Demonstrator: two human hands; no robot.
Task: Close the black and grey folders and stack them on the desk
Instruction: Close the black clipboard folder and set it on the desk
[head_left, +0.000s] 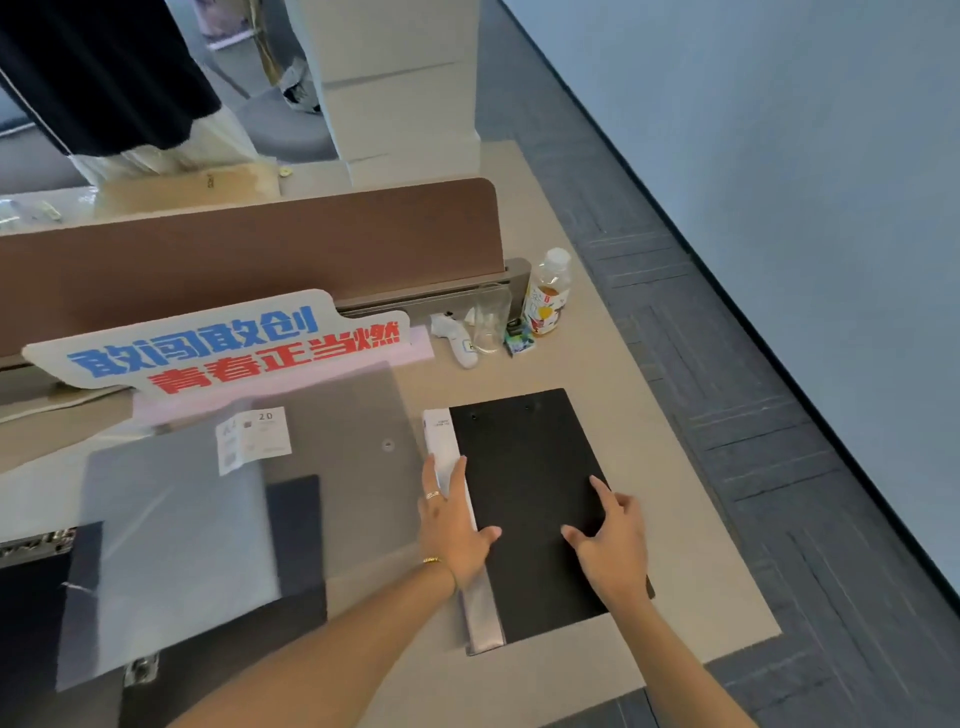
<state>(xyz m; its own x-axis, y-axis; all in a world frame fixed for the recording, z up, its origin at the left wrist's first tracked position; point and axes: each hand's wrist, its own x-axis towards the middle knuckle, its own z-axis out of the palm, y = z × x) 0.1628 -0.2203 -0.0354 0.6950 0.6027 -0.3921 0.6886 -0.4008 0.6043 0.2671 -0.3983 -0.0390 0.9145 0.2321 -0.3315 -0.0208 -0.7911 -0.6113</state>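
Since the desk (613, 364) is the biggest thing going, start there: pale beige top, running out to a corner on the right where grey carpet tiles (737, 374) and a plain bluish wall (779, 130) take over. A brown divider panel (249, 254) closes off the far edge, with a cut-out sign (218, 343) in blue and red characters leaning in front of it.

Next down, the grey folder (343, 441) lies on the left half with a translucent cover (171, 535) still lifted and blurred, so I'd call that one not shut yet. Some dark stuff sits under it, can't tell what.

The black folder (530, 499) lies flat and closed just right of it, its white and silvery spine (457, 514) along the left edge. Both hands are spread flat on it, gripping nothing: left hand (452, 525) across the spine, right hand (613, 540) on the cover, a little apart. My guess is they're pressing it shut and holding it square.

Small stuff is parked out of the way by the divider: a drink bottle (548, 293), a clear plastic cup (491, 317), a white handheld gadget (457, 340).
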